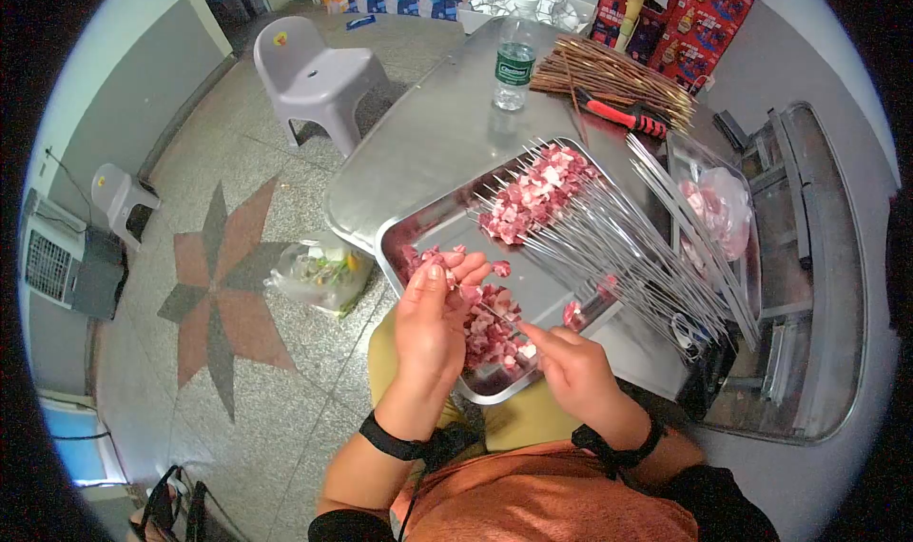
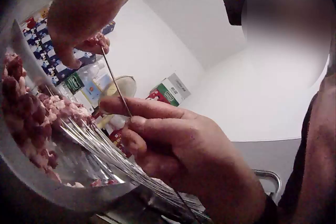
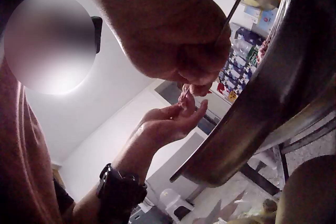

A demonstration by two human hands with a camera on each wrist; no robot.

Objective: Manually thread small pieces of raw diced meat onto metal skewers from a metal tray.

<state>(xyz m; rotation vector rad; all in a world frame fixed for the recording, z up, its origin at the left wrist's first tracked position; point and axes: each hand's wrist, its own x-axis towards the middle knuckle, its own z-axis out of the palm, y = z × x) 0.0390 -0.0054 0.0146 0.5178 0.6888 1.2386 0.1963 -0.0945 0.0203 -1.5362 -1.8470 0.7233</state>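
Observation:
My left hand point(image 1: 430, 321) is raised over the near left of a metal tray point(image 1: 547, 280), palm turned up, its fingertips pinching a small piece of raw meat point(image 2: 97, 41). A thin metal skewer point(image 2: 114, 77) runs from that meat to my right hand point(image 1: 575, 371), whose thumb and fingers grip it in the left wrist view. Below the hands, a pile of raw meat chunks point(image 1: 490, 338) lies in the tray's near corner. Across the far side rest several loaded skewers point(image 1: 609, 242), their cubed meat point(image 1: 537, 195) bunched at the pointed ends and their bare shafts over the right rim.
A water bottle point(image 1: 514, 67) stands behind the tray, beside a bundle of brown sticks point(image 1: 618, 74) and a red-and-black handle point(image 1: 623, 116). Loose metal skewers point(image 1: 699, 242) cross a second tray holding bagged meat point(image 1: 718, 209). A plastic bag point(image 1: 323, 278) and a chair point(image 1: 323, 81) stand on the floor.

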